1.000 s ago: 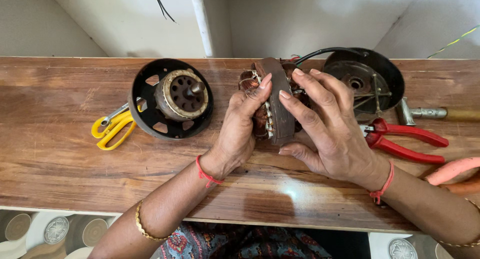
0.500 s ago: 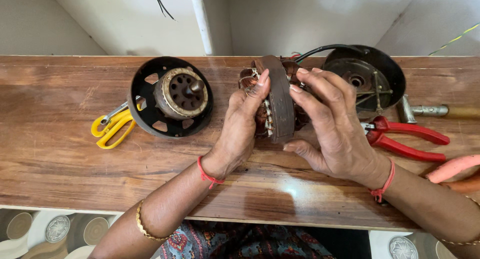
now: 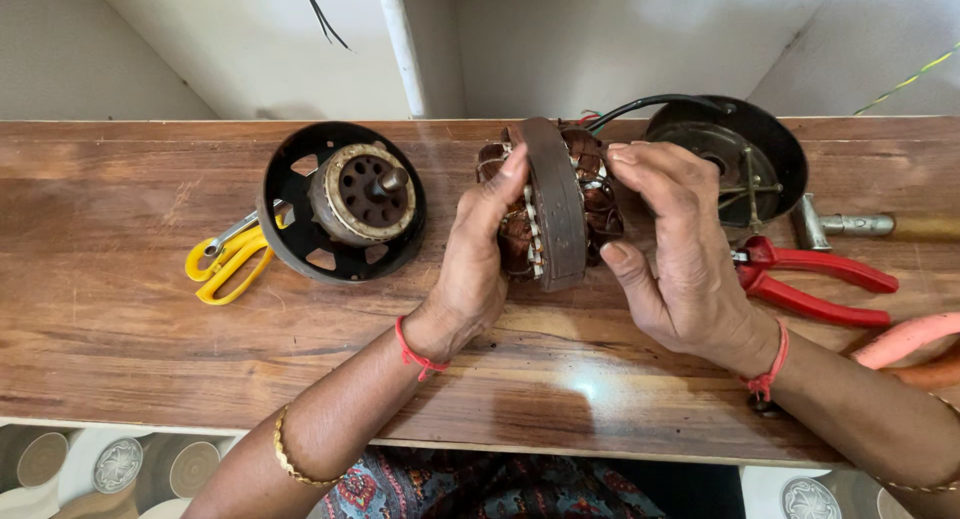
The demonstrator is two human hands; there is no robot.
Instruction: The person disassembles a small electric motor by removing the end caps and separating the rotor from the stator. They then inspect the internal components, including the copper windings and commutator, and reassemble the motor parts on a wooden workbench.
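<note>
At frame centre, above a wooden bench (image 3: 150, 329), a wound stator (image 3: 555, 204) is held on edge between two hands. It is gripped by the left hand (image 3: 475, 264), fingers curled against its left face, and by the right hand (image 3: 680, 254), thumb below and fingers over the top. Left of centre, a rotor (image 3: 362, 191) is seated in a black housing (image 3: 290, 194); a second housing (image 3: 745, 149) is seen upper right.
</note>
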